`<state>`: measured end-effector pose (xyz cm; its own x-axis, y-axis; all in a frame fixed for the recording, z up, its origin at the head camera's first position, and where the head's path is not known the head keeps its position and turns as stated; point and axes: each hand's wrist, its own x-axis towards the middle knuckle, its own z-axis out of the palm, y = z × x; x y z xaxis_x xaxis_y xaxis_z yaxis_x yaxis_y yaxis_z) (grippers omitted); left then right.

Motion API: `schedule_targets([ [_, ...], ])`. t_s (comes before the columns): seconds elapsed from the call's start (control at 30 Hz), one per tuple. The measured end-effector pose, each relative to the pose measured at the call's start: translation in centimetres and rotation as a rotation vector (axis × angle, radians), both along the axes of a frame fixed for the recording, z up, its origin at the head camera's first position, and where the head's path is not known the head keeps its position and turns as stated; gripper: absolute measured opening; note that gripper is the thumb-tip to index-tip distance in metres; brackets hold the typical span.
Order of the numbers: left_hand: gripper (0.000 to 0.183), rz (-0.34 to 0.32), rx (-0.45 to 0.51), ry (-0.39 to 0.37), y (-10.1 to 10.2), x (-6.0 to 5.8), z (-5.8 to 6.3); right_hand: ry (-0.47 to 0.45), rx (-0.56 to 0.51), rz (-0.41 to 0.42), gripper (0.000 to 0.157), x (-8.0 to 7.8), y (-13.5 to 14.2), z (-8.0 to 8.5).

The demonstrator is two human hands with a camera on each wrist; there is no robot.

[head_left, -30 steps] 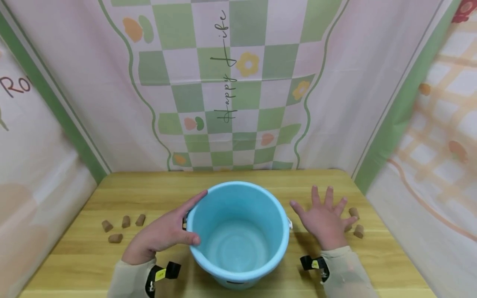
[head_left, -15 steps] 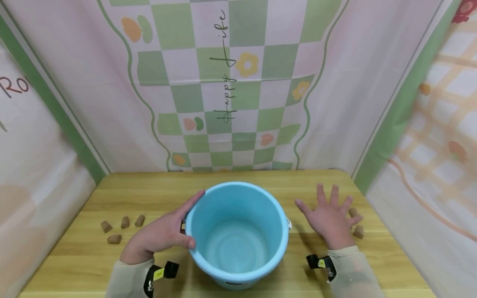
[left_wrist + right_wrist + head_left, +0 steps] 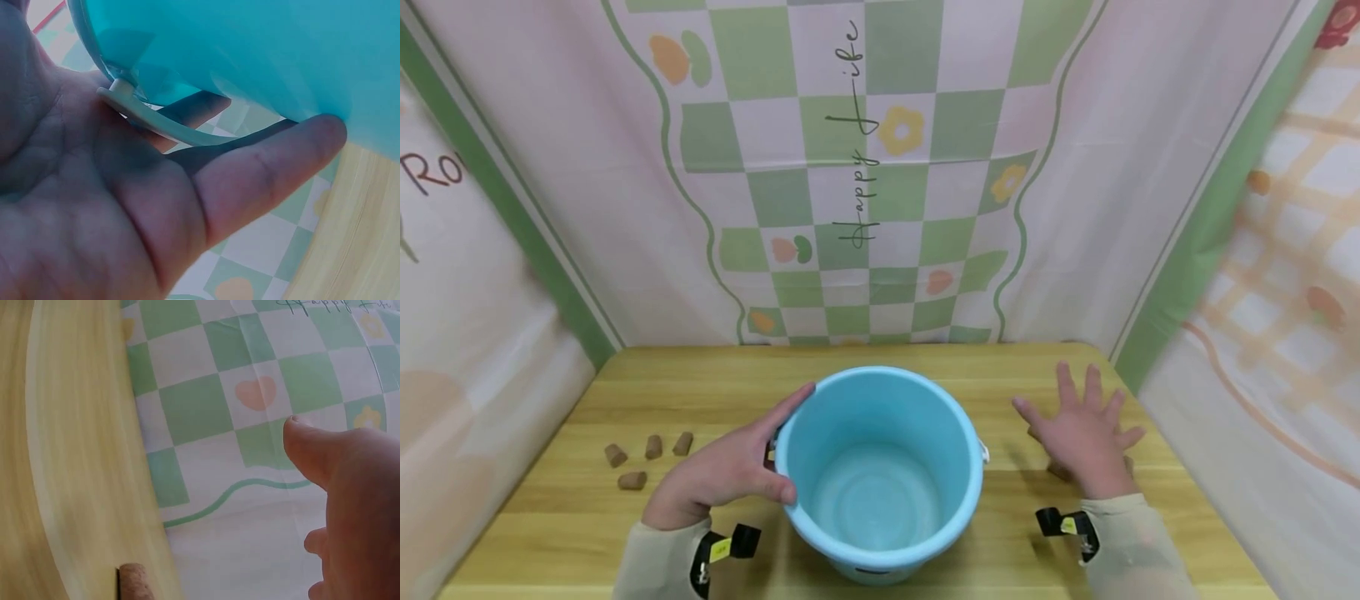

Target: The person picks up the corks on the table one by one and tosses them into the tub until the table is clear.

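Note:
A light blue bucket (image 3: 880, 500) stands upright at the table's near middle, its inside bare to the bottom. My left hand (image 3: 733, 467) holds its left side, thumb at the rim and fingers spread round the outer wall. In the left wrist view, the bucket's pale handle (image 3: 165, 125) passes between palm and wall, and a fingertip (image 3: 328, 131) presses the wall. My right hand (image 3: 1084, 437) hovers to the right with fingers spread, holding nothing. Brown cork stoppers (image 3: 1060, 472) lie partly hidden beneath it; one cork (image 3: 134, 582) shows in the right wrist view.
Several more corks (image 3: 653, 447) lie left of my left forearm on the wooden table (image 3: 700, 367). A checkered curtain (image 3: 895, 192) hangs behind the table's far edge, with printed cloth on both sides. Black camera straps (image 3: 703, 558) sit at both wrists.
My right hand has moved right, away from the bucket, passing over the right-hand corks with its fingers still spread. My left thumb has drawn back slightly at the rim; the bucket stays put.

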<state>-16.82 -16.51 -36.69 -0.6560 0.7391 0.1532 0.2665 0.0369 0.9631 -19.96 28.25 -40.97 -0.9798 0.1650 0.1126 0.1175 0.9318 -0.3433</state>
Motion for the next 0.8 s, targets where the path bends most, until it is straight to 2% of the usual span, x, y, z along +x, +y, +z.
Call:
schedule_targets([
  [0.3, 0.108, 0.009, -0.015, -0.038, 0.0, 0.0, 0.1, 0.051, -0.030, 0.016, 0.098, -0.2, 1.3, 0.5],
  [0.57, 0.107, -0.008, 0.000, -0.014, 0.1, 0.0, 0.2, 0.115, -0.016, 0.045, 0.096, -0.9, 2.8, 0.6],
  [0.67, 0.106, -0.022, 0.012, -0.016, 0.1, -0.1, 0.2, 0.143, -0.051, 0.076, 0.094, -1.2, 3.5, 0.7],
  [0.8, 0.107, -0.031, 0.018, -0.013, 0.1, -0.1, 0.2, 0.151, -0.174, 0.124, 0.093, -1.1, 4.5, 1.0],
])
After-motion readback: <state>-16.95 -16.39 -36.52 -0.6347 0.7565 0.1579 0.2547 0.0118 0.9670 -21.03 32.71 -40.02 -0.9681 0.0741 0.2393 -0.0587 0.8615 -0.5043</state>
